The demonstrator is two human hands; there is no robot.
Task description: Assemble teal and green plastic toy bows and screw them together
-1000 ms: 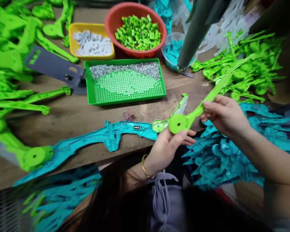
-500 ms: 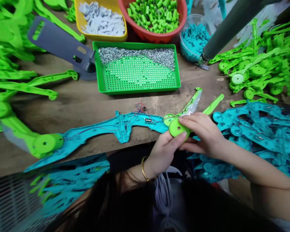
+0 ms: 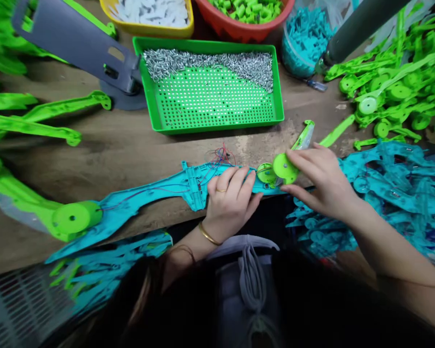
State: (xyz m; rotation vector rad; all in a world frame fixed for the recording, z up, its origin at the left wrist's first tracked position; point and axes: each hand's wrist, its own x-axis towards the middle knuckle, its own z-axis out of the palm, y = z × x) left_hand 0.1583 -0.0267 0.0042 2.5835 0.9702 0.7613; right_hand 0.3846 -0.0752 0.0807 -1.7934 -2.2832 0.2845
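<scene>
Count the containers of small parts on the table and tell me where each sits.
4: the green tray in front, the yellow tub behind its left half, the red bowl behind its right half, the clear tub right of the bowl. Others may be hidden.

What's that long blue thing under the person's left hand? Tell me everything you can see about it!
The long blue piece looks like shiny plastic. It lies along the near edge of the wooden table, narrowing to a point on the left. A ribbed block crosses its middle, and thin wires loop loosely nearby. A green drum-shaped part sits near the pointed end. The left hand rests over it, right of the block, hiding some of it.
</scene>
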